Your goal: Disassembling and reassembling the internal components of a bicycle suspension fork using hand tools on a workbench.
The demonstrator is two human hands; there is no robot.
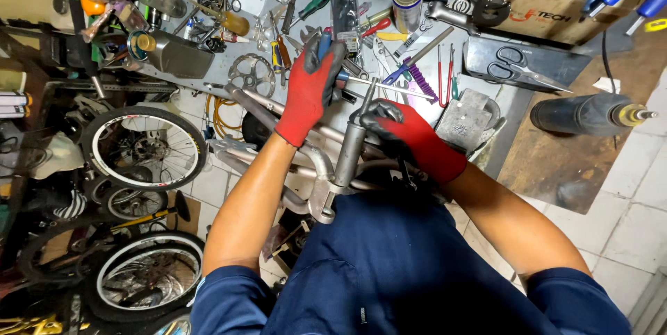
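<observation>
A bare grey metal bicycle frame (326, 165) rests across my lap, its upright tube (351, 147) pointing away from me. My right hand (403, 134), in a red and black glove, grips the top of that tube. My left hand (313, 85), gloved the same way, reaches over the workbench and is closed around a blue-handled tool (325, 38) among the scattered tools. A thin metal rod (389, 86) lies just beyond my two hands.
The grey workbench (229, 50) holds several screwdrivers, wrenches, a sprocket (251, 73), a spray can (407, 0) and large black scissors (517, 68). Bicycle wheels (142, 147) are stacked on the left. A black cylinder (587, 114) lies on the tiled floor at right.
</observation>
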